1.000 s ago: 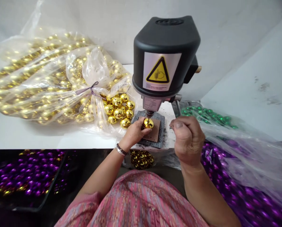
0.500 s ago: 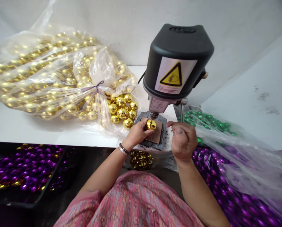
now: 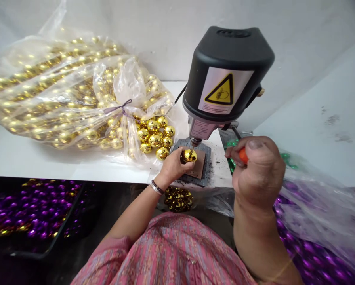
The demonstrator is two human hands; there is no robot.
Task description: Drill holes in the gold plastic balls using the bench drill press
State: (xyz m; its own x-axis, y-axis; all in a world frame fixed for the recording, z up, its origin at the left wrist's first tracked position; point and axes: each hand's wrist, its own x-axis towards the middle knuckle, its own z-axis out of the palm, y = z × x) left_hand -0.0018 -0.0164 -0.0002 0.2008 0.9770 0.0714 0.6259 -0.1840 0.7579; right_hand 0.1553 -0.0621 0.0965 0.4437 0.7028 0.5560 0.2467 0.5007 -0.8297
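Note:
My left hand [image 3: 175,165] pinches a shiny gold faceted ball [image 3: 190,155] between thumb and fingers, over the brown board on the grey metal base [image 3: 206,174] of a small drill press. The black-topped drill press [image 3: 229,75] stands above it, its chuck [image 3: 196,139] just over the ball. Whether the thin bit touches the ball is hard to tell. My right hand [image 3: 259,174] is closed round the orange knob [image 3: 243,155] of the press's feed lever, raised to the right of the base.
A tied clear bag [image 3: 61,91] of gold balls fills the left of the white table [image 3: 23,162], with loose gold balls [image 3: 155,139] beside it. Below are a dark crate [image 3: 51,245] of purple balls and a gold cluster [image 3: 179,199]. Purple balls [image 3: 311,253] lie under plastic at right.
My right hand has moved up and to the right with the lever, and the orange knob now shows. The chuck has risen slightly from the ball. My left hand keeps its hold.

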